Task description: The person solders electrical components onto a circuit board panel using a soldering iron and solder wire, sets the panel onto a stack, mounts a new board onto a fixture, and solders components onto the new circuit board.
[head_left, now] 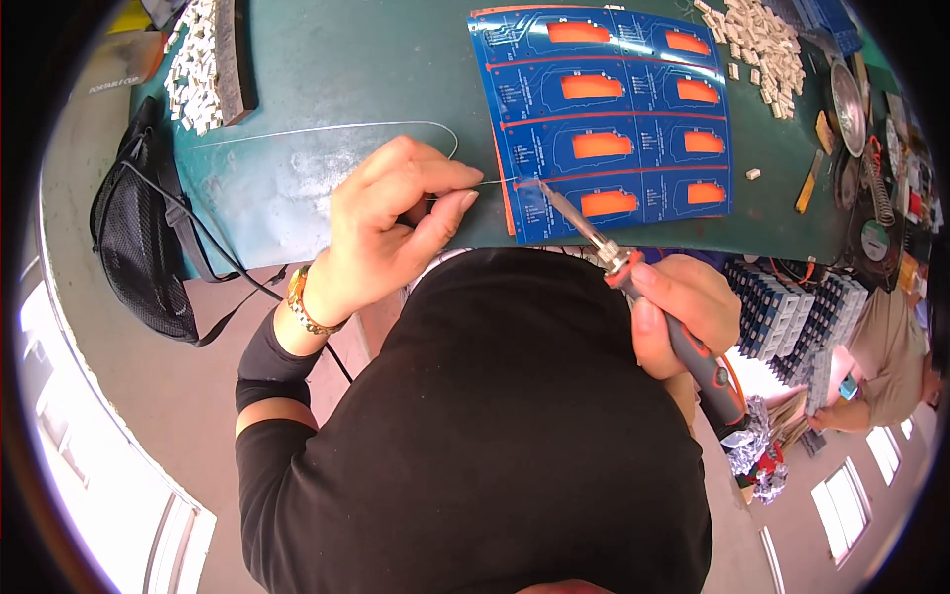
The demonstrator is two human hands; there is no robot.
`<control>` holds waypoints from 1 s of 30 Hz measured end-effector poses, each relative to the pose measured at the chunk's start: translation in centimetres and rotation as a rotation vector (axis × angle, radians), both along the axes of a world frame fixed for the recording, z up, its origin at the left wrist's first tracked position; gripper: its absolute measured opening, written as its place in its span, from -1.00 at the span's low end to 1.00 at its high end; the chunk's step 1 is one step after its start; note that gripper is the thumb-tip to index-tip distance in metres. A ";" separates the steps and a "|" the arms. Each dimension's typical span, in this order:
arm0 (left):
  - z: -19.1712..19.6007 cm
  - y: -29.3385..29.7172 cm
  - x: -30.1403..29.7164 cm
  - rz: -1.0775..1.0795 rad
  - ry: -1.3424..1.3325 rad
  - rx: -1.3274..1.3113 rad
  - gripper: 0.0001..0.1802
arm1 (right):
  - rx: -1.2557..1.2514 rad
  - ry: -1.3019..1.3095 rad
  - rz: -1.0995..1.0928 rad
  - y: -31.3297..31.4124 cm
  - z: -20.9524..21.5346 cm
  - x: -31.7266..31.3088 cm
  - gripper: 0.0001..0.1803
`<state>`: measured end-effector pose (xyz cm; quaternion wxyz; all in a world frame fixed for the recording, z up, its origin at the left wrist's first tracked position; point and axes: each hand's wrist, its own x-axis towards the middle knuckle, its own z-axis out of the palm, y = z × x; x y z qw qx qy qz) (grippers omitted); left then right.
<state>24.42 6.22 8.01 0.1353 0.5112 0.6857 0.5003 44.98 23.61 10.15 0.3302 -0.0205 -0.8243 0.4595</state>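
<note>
My left hand [388,228] pinches a thin solder wire [341,126] between thumb and fingertips. The wire's short end reaches right onto the blue circuit board panel [547,127], while its long end loops back across the table to the left. My right hand [698,302] grips a soldering iron [705,368] by its grey and orange handle. The iron's tip points up and left at the panel's lower left part, close to the wire's end; whether they touch is too small to tell. Orange shows through the panel's several cutouts and along its left edge.
Piles of small white connectors [762,48] lie at the table's far right and far left, beside a dark bar [234,64]. A black mesh bag [139,233] hangs at the left edge. A yellow-handled tool [809,183] lies at right; another person [881,346] is beyond stacked trays [767,312].
</note>
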 end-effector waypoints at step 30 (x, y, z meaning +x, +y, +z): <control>-0.5 -0.4 2.9 -0.075 -0.317 -0.094 -0.14 | -0.002 0.006 -0.001 -1.0 -0.1 0.4 -0.65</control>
